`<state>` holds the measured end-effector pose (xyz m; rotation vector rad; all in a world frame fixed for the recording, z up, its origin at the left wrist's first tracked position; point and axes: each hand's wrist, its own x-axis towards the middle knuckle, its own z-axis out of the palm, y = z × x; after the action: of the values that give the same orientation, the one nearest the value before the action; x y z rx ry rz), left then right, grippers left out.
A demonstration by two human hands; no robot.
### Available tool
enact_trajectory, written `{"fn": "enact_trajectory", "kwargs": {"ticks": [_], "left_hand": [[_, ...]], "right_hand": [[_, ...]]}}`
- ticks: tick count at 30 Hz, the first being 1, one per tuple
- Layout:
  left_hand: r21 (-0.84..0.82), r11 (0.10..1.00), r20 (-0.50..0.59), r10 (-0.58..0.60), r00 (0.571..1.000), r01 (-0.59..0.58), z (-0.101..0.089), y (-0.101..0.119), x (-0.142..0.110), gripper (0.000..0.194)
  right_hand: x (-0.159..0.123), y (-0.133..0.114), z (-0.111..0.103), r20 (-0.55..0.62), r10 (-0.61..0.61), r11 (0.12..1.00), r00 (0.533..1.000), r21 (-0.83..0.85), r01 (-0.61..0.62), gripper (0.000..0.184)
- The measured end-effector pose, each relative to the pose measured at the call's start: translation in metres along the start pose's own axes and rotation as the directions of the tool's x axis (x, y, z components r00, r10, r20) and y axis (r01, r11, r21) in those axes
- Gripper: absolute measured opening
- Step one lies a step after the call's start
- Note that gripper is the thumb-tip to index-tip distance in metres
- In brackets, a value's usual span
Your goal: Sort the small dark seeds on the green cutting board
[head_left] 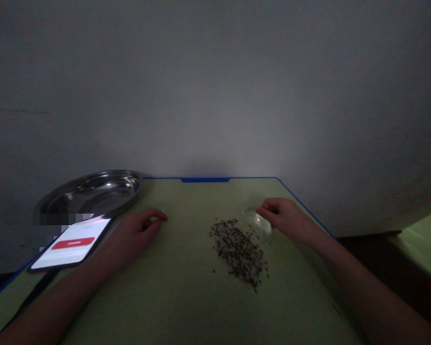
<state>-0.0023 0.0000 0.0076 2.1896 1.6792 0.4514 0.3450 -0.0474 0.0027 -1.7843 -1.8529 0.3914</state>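
My right hand [282,218] pinches the rim of a small clear plastic dish or cup [259,224], held low over the table. Just in front of it spreads a loose pile of mixed dark and pale grains [239,251], with a few dark bits scattered around its edge. My left hand [140,230] rests on the table to the left of the pile, holding nothing, its thumb and forefinger apart. Whether the clear vessel has anything inside cannot be made out in the dim light.
On the left stand a wide shiny metal bowl [107,194] and, beside my left wrist, a phone [72,244] with a lit white screen and red bar. The pale green tabletop [187,292] has a blue edge and meets a grey wall [215,96]. Another pale surface [422,244] lies at right.
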Motion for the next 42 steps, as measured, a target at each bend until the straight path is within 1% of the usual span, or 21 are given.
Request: {"fn": "enact_trajectory", "kwargs": {"ticks": [7,11,15,18,22,27,30,33,36,39,42], "left_hand": [[-0.02,1.0,0.017,0.017,1.0,-0.016,0.001,-0.003,0.001,0.047],[-0.024,1.0,0.02,0.019,1.0,-0.018,0.001,-0.004,0.002,0.046],[-0.019,0.999,0.026,0.04,0.999,-0.039,0.002,-0.007,0.002,0.046],[-0.013,0.999,0.009,0.049,0.999,-0.049,0.002,-0.008,0.002,0.047],[-0.071,0.995,-0.013,0.065,0.998,-0.066,0.002,-0.007,-0.001,0.048],[-0.138,0.985,-0.032,0.095,0.995,-0.099,0.0,-0.004,-0.005,0.046],[-0.124,0.984,-0.047,0.12,0.992,-0.125,0.003,-0.007,-0.005,0.044],[-0.101,0.982,-0.058,0.155,0.986,-0.16,0.007,-0.012,-0.001,0.042],[-0.069,0.987,-0.044,0.142,0.989,-0.145,0.011,-0.014,0.001,0.039],[-0.055,0.989,-0.023,0.136,0.991,-0.137,0.012,-0.014,0.002,0.037],[-0.073,0.982,-0.031,0.173,0.984,-0.175,0.011,-0.014,0.001,0.037]], "right_hand": [[0.01,0.033,-0.011,-0.041,0.066,0.997,0.997,-0.029,-0.067,0.036],[0.012,0.048,-0.015,-0.045,0.108,0.993,0.993,-0.044,-0.11,0.036],[0.013,0.055,-0.011,-0.018,0.128,0.99,0.992,-0.063,-0.129,0.037],[0.013,0.054,-0.005,0.005,0.119,0.989,0.993,-0.087,-0.118,0.036],[0.011,0.043,0.002,0.039,0.079,0.989,0.996,-0.125,-0.074,0.037],[0.02,0.018,0.01,0.075,0.023,0.983,0.997,-0.183,-0.009,0.035],[0.034,0.001,0.014,0.094,-0.024,0.973,0.995,-0.225,0.045,0.031],[0.049,-0.017,0.021,0.135,-0.098,0.956,0.986,-0.262,0.131,0.028],[0.059,-0.037,0.03,0.168,-0.157,0.929,0.973,-0.308,0.203,0.025],[0.062,-0.055,0.039,0.184,-0.203,0.9,0.962,-0.352,0.257,0.022],[0.057,-0.069,0.044,0.216,-0.246,0.878,0.945,-0.363,0.312,0.023]]}}
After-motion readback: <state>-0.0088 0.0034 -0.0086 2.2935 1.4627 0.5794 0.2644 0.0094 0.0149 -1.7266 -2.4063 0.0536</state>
